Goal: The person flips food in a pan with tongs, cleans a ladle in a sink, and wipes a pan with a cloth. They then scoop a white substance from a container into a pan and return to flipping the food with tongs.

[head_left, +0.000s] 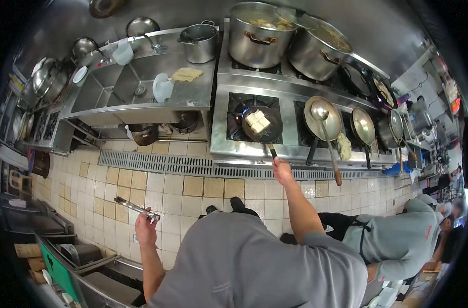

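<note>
My right hand [282,171] is closed around the handle of a dark frying pan [271,132]. The pan sits over a gas burner, with a blue flame showing at its left edge. Several pale white blocks that look like tofu [257,121] lie together in the pan. Out to the left, above the tiled floor, my left hand [145,229] grips metal tongs [134,206] by one end. Their dark tips point away to the upper left. Whether the tongs' arms are squeezed together is too small to make out.
Right of the pan are a wok [311,110] with a ladle [324,120] and another pan [363,126]. Two large stockpots [254,46] stand behind. A double sink [98,90] is at left. Close on my right, a person in grey [393,238] bends over.
</note>
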`<control>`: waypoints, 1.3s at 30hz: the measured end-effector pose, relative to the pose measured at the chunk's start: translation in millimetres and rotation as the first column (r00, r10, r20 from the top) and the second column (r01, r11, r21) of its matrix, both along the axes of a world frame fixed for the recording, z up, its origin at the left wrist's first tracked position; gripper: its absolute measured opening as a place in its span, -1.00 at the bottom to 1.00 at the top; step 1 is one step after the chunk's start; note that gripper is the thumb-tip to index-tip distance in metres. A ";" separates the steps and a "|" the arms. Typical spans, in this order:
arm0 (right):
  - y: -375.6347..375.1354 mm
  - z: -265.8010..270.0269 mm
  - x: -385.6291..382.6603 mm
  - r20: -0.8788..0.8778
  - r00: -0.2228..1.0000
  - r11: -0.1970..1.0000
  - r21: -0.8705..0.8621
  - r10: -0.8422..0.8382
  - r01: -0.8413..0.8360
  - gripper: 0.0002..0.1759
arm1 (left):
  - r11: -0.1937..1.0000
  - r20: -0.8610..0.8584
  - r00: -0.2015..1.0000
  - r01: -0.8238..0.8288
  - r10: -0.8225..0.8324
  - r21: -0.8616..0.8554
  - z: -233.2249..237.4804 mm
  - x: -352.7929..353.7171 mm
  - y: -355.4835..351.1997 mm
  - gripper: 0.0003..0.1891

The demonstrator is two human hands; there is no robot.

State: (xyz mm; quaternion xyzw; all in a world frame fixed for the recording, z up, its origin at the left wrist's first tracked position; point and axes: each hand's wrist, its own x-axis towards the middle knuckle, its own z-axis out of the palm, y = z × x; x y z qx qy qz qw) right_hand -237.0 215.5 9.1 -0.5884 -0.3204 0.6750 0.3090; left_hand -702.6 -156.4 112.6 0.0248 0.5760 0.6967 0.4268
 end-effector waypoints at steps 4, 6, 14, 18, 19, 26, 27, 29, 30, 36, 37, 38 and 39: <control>28.1 -24.3 0.6 0.047 0.999 0.997 0.076 0.000 -0.003 -0.65 | 1.000 -0.025 1.000 0.016 -0.016 0.018 10.6 12.3 9.7 -0.71; 39.5 -32.7 -11.6 0.031 0.999 0.990 0.138 0.011 -0.015 -0.66 | 0.999 -0.031 0.999 0.030 -0.029 0.011 15.5 20.7 14.5 -0.71; 26.7 -5.9 47.7 0.060 0.996 0.997 -0.022 0.068 -0.067 -0.67 | 0.998 -0.055 0.998 -0.038 0.035 -0.046 40.4 71.5 31.3 -0.66; 46.8 -6.9 57.7 0.165 0.982 0.991 0.082 0.092 -0.106 -0.63 | 0.997 -0.045 0.998 -0.037 0.034 -0.070 37.9 95.8 32.7 -0.65; 54.6 -18.1 53.5 0.211 0.972 0.978 0.155 0.103 -0.137 -0.61 | 0.997 -0.040 0.999 -0.033 0.030 -0.072 33.4 99.1 32.7 -0.68; 68.8 -50.8 44.0 0.199 0.969 0.968 0.175 0.143 -0.179 -0.64 | 1.000 -0.024 1.000 -0.019 0.019 0.009 28.7 128.7 54.5 -0.74; 63.7 -37.2 51.3 0.141 0.979 0.980 0.110 0.149 -0.165 -0.65 | 1.000 -0.046 0.999 -0.010 0.011 0.021 31.3 133.4 59.3 -0.62; 59.6 -24.4 74.9 0.159 0.971 0.970 0.139 0.177 -0.200 -0.65 | 0.999 -0.049 0.999 0.000 0.001 0.032 29.5 132.8 60.0 -0.62; 57.5 -15.6 80.5 0.183 0.964 0.960 0.164 0.194 -0.225 -0.65 | 0.999 -0.047 0.999 0.020 -0.019 0.039 32.0 133.1 62.6 -0.62; 70.5 -37.3 62.9 0.257 0.963 0.974 0.187 0.077 -0.127 -0.61 | 0.994 -0.037 0.996 0.081 -0.079 0.068 31.3 110.3 59.9 -0.75; 69.3 -40.8 54.5 0.257 0.964 0.975 0.187 0.071 -0.121 -0.61 | 0.992 -0.040 0.995 0.093 -0.090 0.084 31.6 105.5 58.1 -0.75; 67.4 -40.0 42.7 0.202 0.977 0.972 0.210 0.062 -0.105 -0.63 | 0.991 -0.039 0.995 0.100 -0.097 0.084 32.5 101.0 56.9 -0.75; 66.3 -37.6 35.7 0.146 0.988 0.968 0.235 0.054 -0.088 -0.66 | 0.993 -0.042 0.995 0.091 -0.089 0.071 33.4 96.7 57.1 -0.74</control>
